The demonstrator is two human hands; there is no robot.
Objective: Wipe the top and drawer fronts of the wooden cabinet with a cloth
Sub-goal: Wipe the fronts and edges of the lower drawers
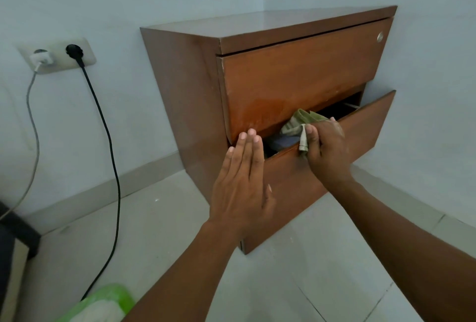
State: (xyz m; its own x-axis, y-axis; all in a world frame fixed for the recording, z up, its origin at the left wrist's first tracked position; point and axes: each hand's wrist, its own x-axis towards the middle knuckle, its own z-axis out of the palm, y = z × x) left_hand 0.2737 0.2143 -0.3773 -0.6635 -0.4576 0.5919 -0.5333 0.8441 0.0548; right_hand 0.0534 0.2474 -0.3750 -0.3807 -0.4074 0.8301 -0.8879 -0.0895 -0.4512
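A brown wooden cabinet (185, 84) with two drawers stands in the corner of the room. Its upper drawer front (304, 77) is closed and looks damp along the lower part. The lower drawer (365, 131) is pulled partly out, with dark items inside. My right hand (325, 149) grips a crumpled green-beige cloth (298, 126) on the top edge of the lower drawer front. My left hand (242, 182) is flat with straight fingers, its fingertips at the left end of the gap between the two drawers.
A wall socket (58, 57) at the left holds a white charger and a black plug, with a black cable (113, 167) hanging to the tiled floor. A green pack of wipes (103, 306) lies at the bottom left. Dark furniture (15, 234) shows at the left edge.
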